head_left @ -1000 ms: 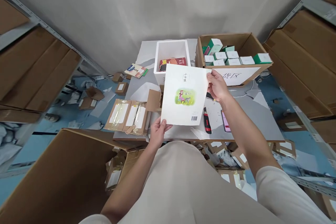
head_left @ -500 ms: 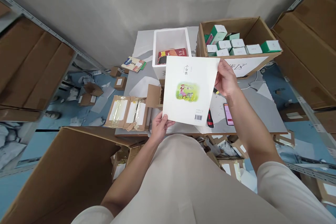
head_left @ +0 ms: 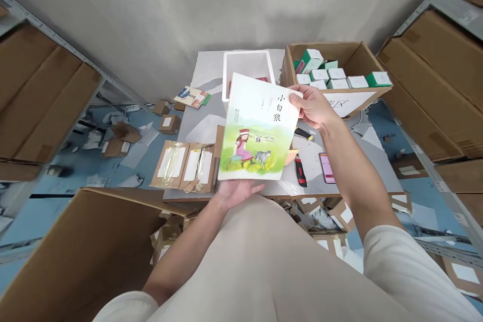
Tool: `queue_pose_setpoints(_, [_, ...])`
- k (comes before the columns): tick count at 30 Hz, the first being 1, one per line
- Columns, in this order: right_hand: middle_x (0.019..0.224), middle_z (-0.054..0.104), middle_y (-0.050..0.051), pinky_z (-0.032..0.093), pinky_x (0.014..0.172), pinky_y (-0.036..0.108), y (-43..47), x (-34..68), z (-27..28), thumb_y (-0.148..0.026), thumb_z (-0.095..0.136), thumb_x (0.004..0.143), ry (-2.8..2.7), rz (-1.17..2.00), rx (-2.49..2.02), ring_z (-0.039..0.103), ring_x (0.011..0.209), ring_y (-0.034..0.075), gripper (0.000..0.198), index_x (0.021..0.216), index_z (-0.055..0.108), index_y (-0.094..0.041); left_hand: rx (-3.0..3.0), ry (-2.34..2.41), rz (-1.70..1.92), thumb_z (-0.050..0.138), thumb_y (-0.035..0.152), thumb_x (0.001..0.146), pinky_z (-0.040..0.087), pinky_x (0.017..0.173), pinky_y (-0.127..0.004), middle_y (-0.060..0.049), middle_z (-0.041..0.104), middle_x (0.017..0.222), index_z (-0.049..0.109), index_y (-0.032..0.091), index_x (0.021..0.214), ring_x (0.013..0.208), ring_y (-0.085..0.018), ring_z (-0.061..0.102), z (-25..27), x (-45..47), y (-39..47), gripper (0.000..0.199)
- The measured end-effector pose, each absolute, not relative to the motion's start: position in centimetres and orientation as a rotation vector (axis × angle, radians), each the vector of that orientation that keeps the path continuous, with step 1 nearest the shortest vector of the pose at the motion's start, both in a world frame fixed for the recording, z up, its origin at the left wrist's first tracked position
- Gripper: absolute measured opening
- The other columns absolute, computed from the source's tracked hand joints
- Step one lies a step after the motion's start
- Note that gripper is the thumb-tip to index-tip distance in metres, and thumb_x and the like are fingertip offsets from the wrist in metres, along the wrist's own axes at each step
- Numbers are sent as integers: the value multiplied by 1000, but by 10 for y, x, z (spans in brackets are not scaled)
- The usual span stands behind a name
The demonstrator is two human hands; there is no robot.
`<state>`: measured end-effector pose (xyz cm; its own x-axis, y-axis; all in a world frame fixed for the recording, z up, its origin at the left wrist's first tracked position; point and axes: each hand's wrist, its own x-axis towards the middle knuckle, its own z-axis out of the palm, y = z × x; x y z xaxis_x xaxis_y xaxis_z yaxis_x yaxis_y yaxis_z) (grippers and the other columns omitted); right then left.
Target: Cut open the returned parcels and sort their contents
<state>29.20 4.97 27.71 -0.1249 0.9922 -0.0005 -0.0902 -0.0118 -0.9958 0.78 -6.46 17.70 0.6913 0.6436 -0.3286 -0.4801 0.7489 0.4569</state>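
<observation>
Head view: your right hand point(head_left: 311, 105) pinches the upper right corner of the picture book point(head_left: 260, 131), held above the grey table point(head_left: 311, 158); your left hand point(head_left: 237, 193), fingers apart, lies at its lower edge, contact unclear. It looks light, bendable, probably slick; support opposite edges. Beyond the book stand a white box point(head_left: 247, 65) and bare wall point(head_left: 241, 5).
</observation>
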Motion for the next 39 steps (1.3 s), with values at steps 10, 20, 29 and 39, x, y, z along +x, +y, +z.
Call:
queue_pose_setpoints(10, [76, 71, 5, 59, 54, 28, 51, 290, 281, -43, 70, 83, -1134, 1295, -1259, 69, 72, 17, 37, 109, 65, -18, 662, 978, 961, 78, 53, 68, 59, 77, -32, -6, 74, 98, 65, 19, 102, 81, -17, 72, 171, -25, -63, 50])
queue_pose_setpoints(20, [83, 74, 5, 58, 42, 26, 40, 289, 270, -47, 74, 75, -1255, 1498, -1367, 68, 58, 16, 56, 123, 61, -22, 557, 948, 876, 80, 48, 69, 59, 76, -28, -7, 74, 101, 65, 19, 105, 78, -15, 72, 159, -28, -63, 49])
queue_pose_setpoints(29, [93, 71, 3, 60, 52, 28, 155, 289, 238, -33, 56, 87, -763, 1029, -1314, 67, 63, 13, 36, 122, 53, -25, 540, 1048, 882, 77, 54, 70, 54, 92, -40, -15, 73, 106, 67, 16, 107, 99, -26, 71, 146, -53, -66, 54])
queue_pose_setpoints(39, [107, 66, 9, 62, 66, 36, 245, 256, 185, -24, 57, 84, -713, 1134, -1539, 66, 82, 16, 43, 126, 50, -21, 658, 1376, 765, 77, 56, 67, 51, 91, -50, -12, 75, 101, 73, 27, 92, 101, -32, 69, 73, -78, -87, 38])
